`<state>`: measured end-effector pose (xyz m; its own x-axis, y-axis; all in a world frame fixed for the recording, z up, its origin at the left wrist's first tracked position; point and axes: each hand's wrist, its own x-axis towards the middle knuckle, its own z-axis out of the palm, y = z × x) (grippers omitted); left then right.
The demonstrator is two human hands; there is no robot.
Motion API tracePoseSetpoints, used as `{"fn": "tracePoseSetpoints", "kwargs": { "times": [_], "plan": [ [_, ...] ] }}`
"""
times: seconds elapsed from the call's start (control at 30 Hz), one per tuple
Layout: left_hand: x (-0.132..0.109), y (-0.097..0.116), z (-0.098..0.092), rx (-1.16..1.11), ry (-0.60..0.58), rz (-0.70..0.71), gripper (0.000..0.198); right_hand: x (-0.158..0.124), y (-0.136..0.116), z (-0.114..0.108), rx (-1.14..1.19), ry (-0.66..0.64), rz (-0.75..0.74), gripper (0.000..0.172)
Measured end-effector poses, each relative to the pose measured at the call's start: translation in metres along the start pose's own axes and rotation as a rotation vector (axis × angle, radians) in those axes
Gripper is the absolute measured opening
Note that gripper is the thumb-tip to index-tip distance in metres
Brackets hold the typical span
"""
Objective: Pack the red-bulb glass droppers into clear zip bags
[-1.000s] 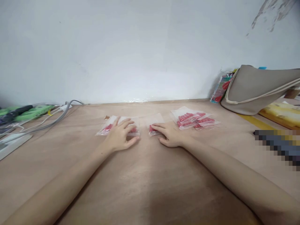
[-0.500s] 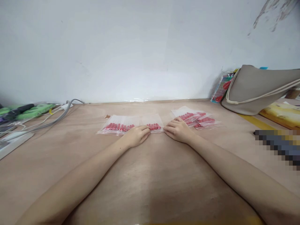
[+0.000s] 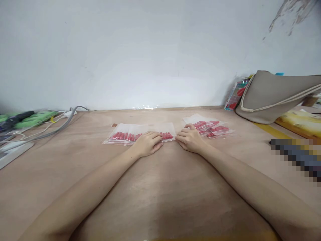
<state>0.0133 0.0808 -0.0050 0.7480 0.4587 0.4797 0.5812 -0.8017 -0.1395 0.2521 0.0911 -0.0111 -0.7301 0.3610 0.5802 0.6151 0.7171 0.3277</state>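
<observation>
A small clear plastic bag [image 3: 166, 128] with a row of short red pieces in it lies flat between my hands. What kind of pieces they are, I cannot make out. My left hand [image 3: 148, 143] covers its lower left part, fingers curled at the bottom edge and thumb below. At the bag's lower right corner, my right hand [image 3: 190, 138] is closed with its fingertips together. To the left, overlapping bags [image 3: 122, 134] with similar red pieces form a row, partly hidden by my left hand. Behind my right hand is a loose pile of such bags [image 3: 213, 126].
Cables [image 3: 64, 124] and green items [image 3: 37, 118] lie at the far left, near a white flat object [image 3: 15, 152]. On the right stand a grey-beige bag [image 3: 273, 95] and a colourful package [image 3: 237, 95]. A yellow packet [image 3: 298, 124] lies beside them. A wall [image 3: 150, 57] closes off the table's back.
My left hand has shifted slightly right over the bag, its thumb now showing lower and apart from the fingers. My right hand has stayed almost still. The whole view has moved slightly.
</observation>
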Motion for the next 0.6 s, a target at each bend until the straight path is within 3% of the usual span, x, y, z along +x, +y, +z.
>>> {"fn": "tracePoseSetpoints", "kwargs": {
  "times": [0.37,0.6],
  "plan": [
    [0.027,0.010,0.023,0.051,0.093,0.075,0.018,0.007,-0.013,0.002,0.033,-0.003,0.017,0.029],
    [0.028,0.008,0.025,0.091,0.106,0.129,0.024,0.007,-0.013,0.000,0.054,-0.004,0.025,0.028]
  ]
}}
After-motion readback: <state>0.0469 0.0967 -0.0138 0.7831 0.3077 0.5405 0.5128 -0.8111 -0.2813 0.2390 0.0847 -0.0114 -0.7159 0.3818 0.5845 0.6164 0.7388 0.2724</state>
